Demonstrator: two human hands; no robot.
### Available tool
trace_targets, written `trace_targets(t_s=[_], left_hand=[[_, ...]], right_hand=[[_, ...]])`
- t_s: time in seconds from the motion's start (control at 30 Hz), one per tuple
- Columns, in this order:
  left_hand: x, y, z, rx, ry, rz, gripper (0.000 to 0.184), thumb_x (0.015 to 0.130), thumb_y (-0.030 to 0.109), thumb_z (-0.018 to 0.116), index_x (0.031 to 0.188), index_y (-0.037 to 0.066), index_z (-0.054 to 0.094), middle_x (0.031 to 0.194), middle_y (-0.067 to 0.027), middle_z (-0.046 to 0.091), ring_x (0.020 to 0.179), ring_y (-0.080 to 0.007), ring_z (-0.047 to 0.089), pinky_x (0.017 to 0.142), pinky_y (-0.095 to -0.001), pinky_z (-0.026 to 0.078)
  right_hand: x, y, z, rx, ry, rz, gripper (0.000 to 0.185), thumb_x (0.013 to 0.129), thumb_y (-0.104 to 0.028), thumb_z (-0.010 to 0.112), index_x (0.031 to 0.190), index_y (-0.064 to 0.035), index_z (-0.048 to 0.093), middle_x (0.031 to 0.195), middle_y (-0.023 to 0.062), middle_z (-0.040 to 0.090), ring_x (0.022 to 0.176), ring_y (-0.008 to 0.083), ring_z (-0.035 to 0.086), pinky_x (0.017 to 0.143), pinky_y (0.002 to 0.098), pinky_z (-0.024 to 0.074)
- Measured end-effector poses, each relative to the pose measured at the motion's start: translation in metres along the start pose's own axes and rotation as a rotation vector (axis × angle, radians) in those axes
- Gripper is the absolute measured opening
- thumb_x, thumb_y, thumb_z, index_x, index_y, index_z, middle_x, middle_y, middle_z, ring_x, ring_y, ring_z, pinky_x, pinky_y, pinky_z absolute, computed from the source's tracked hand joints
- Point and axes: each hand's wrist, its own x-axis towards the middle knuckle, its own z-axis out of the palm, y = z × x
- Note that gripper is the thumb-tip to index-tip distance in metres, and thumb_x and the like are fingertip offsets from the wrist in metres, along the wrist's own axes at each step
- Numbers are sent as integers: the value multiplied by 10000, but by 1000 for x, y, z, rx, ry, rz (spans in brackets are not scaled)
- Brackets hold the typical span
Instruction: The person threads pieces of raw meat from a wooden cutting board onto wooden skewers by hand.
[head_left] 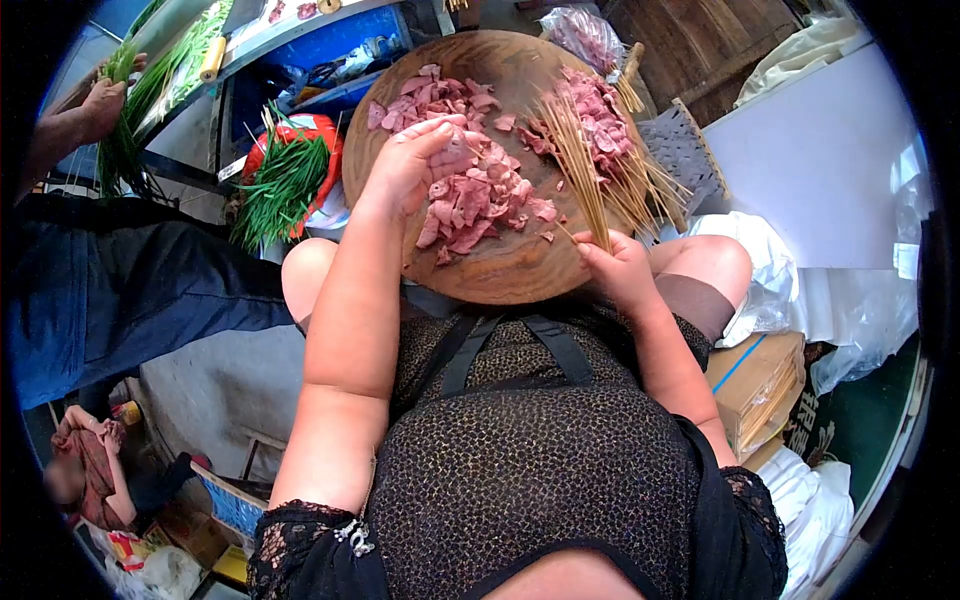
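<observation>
My left hand (pixel 418 160) is over the left part of the round wooden board (pixel 480 285), its fingers bent at the edge of a heap of thin pink meat slices (pixel 475 205); what its fingertips hold is too small to make out. My right hand (pixel 615 265), near the board's front right edge, is closed on the lower ends of a bundle of thin wooden skewers (pixel 580 165). One skewer points out to the left from its fingertips. More meat (pixel 600 110) with skewers lies at the right, and another heap (pixel 430 98) at the back left.
Left of the board, green stalks (pixel 290 175) fill a red bag. A co-worker's hand (pixel 100 108) holds long green stalks at the far left. Another person (pixel 95 465) sits at lower left. A cardboard box (pixel 755 385) and plastic bags (pixel 750 260) are at right.
</observation>
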Motion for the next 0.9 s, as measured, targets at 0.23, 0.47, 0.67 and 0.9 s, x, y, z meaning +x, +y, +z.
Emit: trace_targets(t_s=[0.23,0.47,0.67,0.9], left_hand=[[0,0,2,50,-67,-48,254,890,169,500,1098,26,527,1004,-118,618,893,-194,614,785,-325,508],[-1,-3,7,-137,-91,-85,252,867,142,537,1081,9,529,1012,-131,616,912,-203,608,783,-312,497],[2,-5,8,-92,-77,-91,245,859,142,549,1059,0,529,1014,-141,614,920,-220,608,812,-331,491],[0,-4,13,-77,-45,-103,228,860,131,552,1043,-1,529,984,-142,620,883,-213,618,784,-304,508]], right_hand=[[-3,-1,-2,43,2,66,198,819,-134,606,982,-21,599,728,-41,544,618,42,477,560,180,386],[-2,-1,4,141,-6,140,206,811,-146,616,986,-39,594,698,-25,558,553,42,478,488,170,361],[-2,-17,22,227,-44,219,203,807,-153,619,983,-55,589,669,-15,557,465,39,433,416,166,319],[-3,-17,30,259,-54,277,231,812,-158,614,1016,-60,566,653,-15,544,416,32,383,363,169,278]])
